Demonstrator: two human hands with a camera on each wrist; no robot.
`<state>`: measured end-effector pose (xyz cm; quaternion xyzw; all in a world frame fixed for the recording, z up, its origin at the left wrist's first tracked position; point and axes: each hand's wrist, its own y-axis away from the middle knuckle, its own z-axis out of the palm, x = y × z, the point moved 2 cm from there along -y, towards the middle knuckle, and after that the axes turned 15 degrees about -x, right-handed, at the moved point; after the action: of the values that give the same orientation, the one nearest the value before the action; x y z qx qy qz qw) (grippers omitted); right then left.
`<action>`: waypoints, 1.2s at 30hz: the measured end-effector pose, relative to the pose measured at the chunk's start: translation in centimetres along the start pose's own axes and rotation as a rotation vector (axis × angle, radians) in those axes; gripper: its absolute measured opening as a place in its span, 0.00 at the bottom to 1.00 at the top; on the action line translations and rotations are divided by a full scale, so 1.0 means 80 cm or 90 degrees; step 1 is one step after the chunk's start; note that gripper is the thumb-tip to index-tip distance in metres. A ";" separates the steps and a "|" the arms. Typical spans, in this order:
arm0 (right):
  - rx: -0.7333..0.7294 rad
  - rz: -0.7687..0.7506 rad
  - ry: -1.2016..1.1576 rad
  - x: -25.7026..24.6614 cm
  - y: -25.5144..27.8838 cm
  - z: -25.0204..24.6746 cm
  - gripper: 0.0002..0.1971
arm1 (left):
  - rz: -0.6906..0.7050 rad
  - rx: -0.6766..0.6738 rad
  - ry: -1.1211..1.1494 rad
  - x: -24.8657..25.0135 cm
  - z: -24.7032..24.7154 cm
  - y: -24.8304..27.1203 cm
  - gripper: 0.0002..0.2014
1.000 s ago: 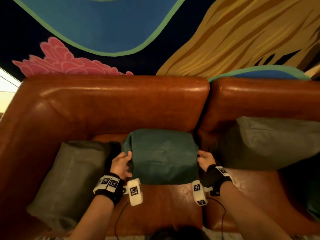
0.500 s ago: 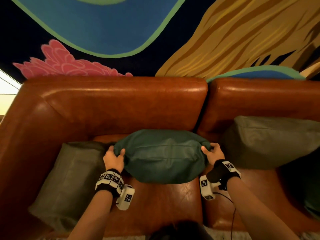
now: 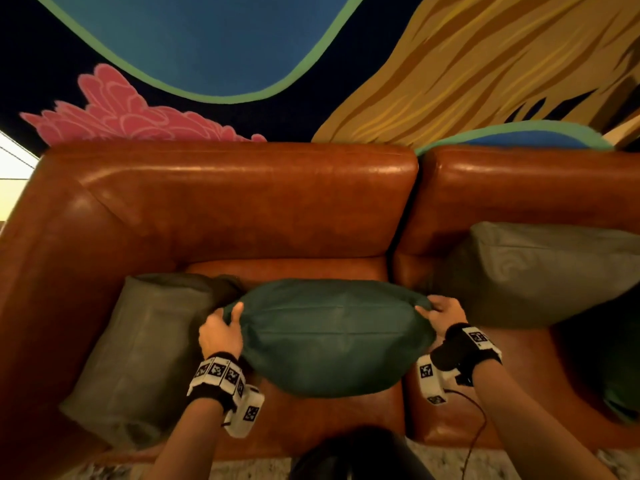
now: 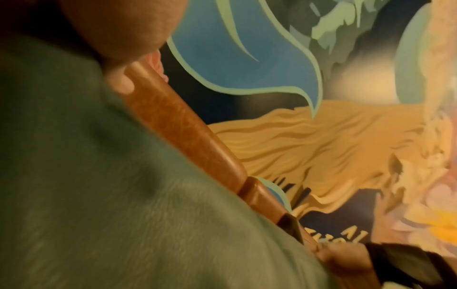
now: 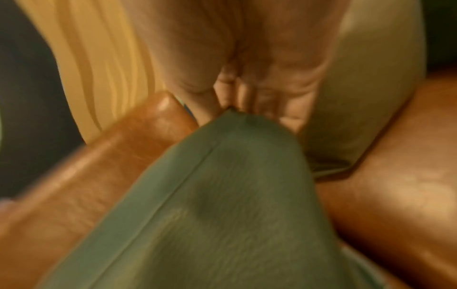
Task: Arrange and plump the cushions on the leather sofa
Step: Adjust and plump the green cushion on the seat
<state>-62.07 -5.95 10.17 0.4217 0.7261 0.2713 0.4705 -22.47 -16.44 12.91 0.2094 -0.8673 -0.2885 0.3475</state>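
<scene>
Wall mural (image 3: 214, 46) behind the seating: blue shape edged green, pink floral form (image 3: 114, 112) at left, tan wavy bands (image 3: 485, 71) at right. Pale speckled floor (image 3: 446, 462) along the lower edge.

teal cushion (image 3: 332, 337) stretched wide, lowered flatter

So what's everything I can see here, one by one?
teal cushion: one, dark teal, middle of the left seat, gripped at both ends
grey cushions: two, one in the left corner, one leaning on the right backrest
sofa: one, brown leather
dark cushion: one, far right edge, mostly cut off
mural: blue, pink, gold, behind the sofa
wrist bands: two, black with white markers
hands: left hand, right hand
</scene>
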 end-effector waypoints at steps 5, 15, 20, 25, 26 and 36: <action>0.086 -0.046 0.100 -0.010 0.020 0.013 0.18 | 0.073 0.031 0.001 0.007 0.001 0.006 0.18; 0.134 0.040 -0.011 -0.026 0.054 -0.015 0.36 | 0.028 0.072 -0.036 0.008 -0.015 0.015 0.32; 0.056 -0.071 -0.039 -0.018 0.044 0.000 0.14 | 0.052 0.003 -0.129 0.001 -0.008 0.002 0.20; 0.134 -0.036 0.132 -0.023 0.049 0.015 0.23 | 0.070 0.014 -0.069 0.018 -0.002 0.000 0.13; 0.153 -0.017 0.147 -0.025 0.052 0.011 0.26 | 0.076 0.014 -0.072 0.019 -0.004 -0.002 0.13; 0.145 0.148 0.231 -0.016 0.028 -0.006 0.36 | 0.117 0.011 -0.185 0.027 0.003 -0.012 0.22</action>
<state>-61.46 -5.91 12.74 0.4973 0.7712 0.3109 0.2476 -23.92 -18.28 13.17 0.0882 -0.9262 -0.2755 0.2419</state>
